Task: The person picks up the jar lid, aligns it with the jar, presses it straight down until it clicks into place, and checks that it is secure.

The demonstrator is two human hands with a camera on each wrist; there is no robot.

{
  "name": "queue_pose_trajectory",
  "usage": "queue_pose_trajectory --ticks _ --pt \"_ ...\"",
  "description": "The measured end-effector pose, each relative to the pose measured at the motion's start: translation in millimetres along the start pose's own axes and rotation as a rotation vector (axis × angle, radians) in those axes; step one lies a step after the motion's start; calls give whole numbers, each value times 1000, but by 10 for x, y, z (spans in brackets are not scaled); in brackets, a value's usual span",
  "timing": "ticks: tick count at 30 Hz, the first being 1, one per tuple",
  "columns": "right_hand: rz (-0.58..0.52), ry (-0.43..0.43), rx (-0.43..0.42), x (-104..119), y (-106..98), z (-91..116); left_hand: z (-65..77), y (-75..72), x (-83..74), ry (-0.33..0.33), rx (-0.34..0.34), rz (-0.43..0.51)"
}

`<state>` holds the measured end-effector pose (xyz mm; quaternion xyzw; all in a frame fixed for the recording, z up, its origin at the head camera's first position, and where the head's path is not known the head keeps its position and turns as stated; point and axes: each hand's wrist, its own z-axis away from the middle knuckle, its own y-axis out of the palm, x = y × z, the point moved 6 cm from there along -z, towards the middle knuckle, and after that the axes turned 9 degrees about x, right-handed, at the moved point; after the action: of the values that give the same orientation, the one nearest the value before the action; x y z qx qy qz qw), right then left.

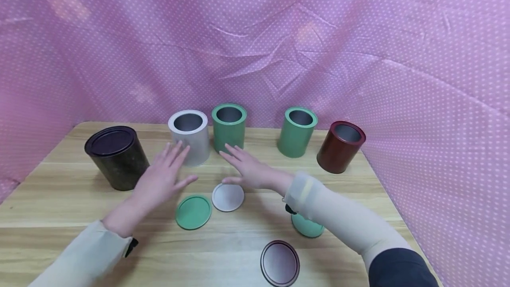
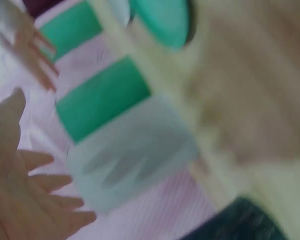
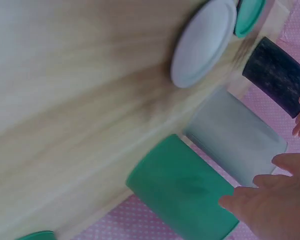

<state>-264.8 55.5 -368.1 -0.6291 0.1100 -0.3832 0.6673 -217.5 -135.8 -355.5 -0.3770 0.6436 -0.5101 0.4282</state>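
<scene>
My left hand (image 1: 161, 174) hovers over the table with its fingers spread, between the black can (image 1: 123, 163) and the white can (image 1: 195, 145). My right hand (image 1: 249, 169), also empty with extended fingers, reaches in from the right above the white lid (image 1: 228, 197). Its fingertips overlap the foot of the left green can (image 1: 229, 134) in the head view. The white and green cans stand uncapped, while a dark lid covers the black one. Below the hands lies a green lid (image 1: 193, 212). The right wrist view shows the white can (image 3: 235, 135) just beyond the right fingertips.
Another uncapped green can (image 1: 295, 138) and an uncapped dark red can (image 1: 338, 152) stand at the back right. A second green lid (image 1: 307, 226) lies partly under the right forearm, and a dark red lid (image 1: 280, 263) near the front. Pink dotted cloth (image 1: 255, 48) hangs behind the wooden table.
</scene>
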Motion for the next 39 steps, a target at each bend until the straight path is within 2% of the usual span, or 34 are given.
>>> queue_pose_trajectory --ticks 3,6,16,22,29,39 --pt "-11 7 -11 -38 54 44 3 146 -114 35 -23 3" --pt "-20 19 -11 -84 115 86 1 285 -200 63 -14 2" --pt "44 51 35 -183 361 205 -108 637 -320 94 93 -2" --pt "26 87 96 -241 510 200 -145 730 -400 119 157 3" --pt "30 150 183 -312 603 190 -184 870 -428 103 270 36" --pt "40 145 233 -335 662 190 -190 933 -401 101 329 67"
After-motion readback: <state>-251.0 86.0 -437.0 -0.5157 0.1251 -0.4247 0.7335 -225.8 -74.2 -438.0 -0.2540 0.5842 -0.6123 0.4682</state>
